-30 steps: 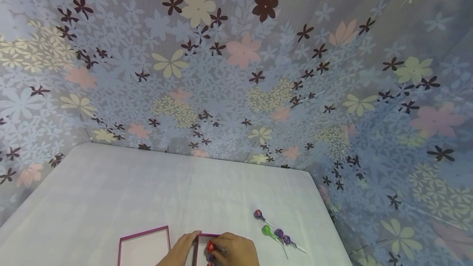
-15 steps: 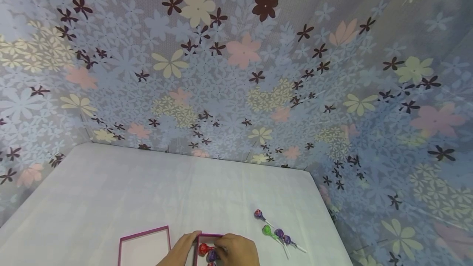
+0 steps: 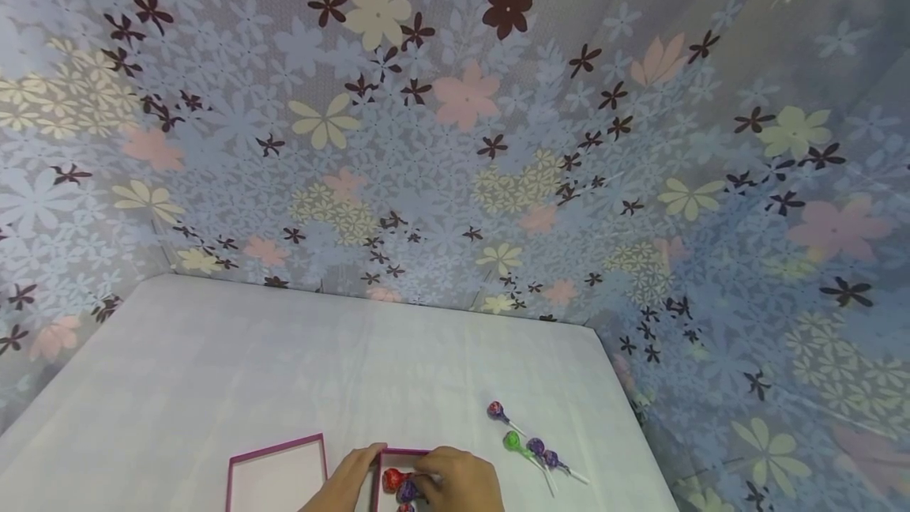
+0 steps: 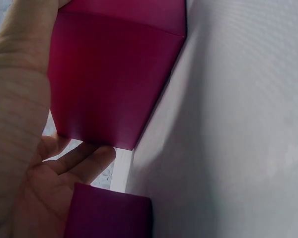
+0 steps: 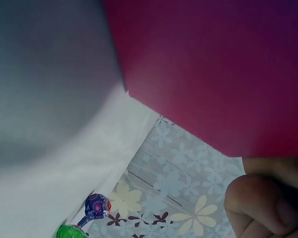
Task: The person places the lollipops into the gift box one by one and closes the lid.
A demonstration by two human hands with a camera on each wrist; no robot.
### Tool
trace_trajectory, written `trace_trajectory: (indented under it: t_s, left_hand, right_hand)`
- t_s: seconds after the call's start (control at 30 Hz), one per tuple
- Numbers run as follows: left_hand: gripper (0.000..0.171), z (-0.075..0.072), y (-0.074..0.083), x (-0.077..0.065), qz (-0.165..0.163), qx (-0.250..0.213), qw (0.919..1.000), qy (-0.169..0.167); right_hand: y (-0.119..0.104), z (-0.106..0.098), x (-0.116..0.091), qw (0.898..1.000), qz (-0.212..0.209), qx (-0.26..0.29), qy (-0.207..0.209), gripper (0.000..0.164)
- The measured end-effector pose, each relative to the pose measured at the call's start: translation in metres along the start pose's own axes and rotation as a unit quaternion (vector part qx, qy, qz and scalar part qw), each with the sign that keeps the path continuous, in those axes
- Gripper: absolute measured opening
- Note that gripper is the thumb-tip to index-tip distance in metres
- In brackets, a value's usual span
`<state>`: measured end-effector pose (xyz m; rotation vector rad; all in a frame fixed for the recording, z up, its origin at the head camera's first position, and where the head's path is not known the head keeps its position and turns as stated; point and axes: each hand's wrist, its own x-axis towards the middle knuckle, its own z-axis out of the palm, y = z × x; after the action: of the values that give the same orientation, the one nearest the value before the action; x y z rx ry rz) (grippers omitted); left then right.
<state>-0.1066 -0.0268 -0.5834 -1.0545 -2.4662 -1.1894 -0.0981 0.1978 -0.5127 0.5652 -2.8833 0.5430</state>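
My left hand (image 3: 346,480) holds the pink-edged box (image 3: 404,451) at its far left corner. In the left wrist view its fingers bend around the far side of the magenta box wall (image 4: 114,79). My right hand (image 3: 464,480) reaches over the box's right side with curled fingers, pinching a red lollipop (image 3: 392,480) by its stick, which runs under the fingers. Beside it inside the box lie a purple lollipop (image 3: 407,491) and another red-and-blue one (image 3: 405,508). The right wrist view shows the curled fingers (image 5: 260,203) past the box wall; the fingertips' hold is hidden there.
A second pink-edged tray or lid (image 3: 277,447) lies left of my left hand. On the white table (image 3: 320,370), right of the box, are a green lollipop (image 3: 512,440) and several purple or red-blue ones (image 3: 495,410). Flowered cloth (image 3: 426,180) hangs behind.
The red lollipop has shifted left and down inside the box, its head now against the left side. My right hand has moved only slightly; my left hand stays at the corner.
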Motion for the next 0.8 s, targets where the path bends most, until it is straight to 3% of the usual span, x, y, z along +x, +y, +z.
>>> trace_trajectory:
  t_s: [0.23, 0.57, 0.8]
  left_hand:
    - [0.093, -0.003, 0.002, 0.001, -0.026, -0.018, 0.9990, -0.032]
    - [0.096, -0.008, 0.003, 0.005, -0.079, -0.036, 0.9930, -0.079]
    - [0.093, -0.007, 0.003, 0.005, -0.089, -0.044, 0.9916, -0.084]
  right_hand:
    - [0.004, -0.007, -0.003, 1.000, 0.021, 0.004, 0.007, 0.008]
    - [0.022, -0.022, -0.009, 0.997, 0.020, 0.010, 0.075, 0.014]
    - [0.038, -0.025, -0.014, 0.991, 0.047, -0.002, 0.128, 0.015]
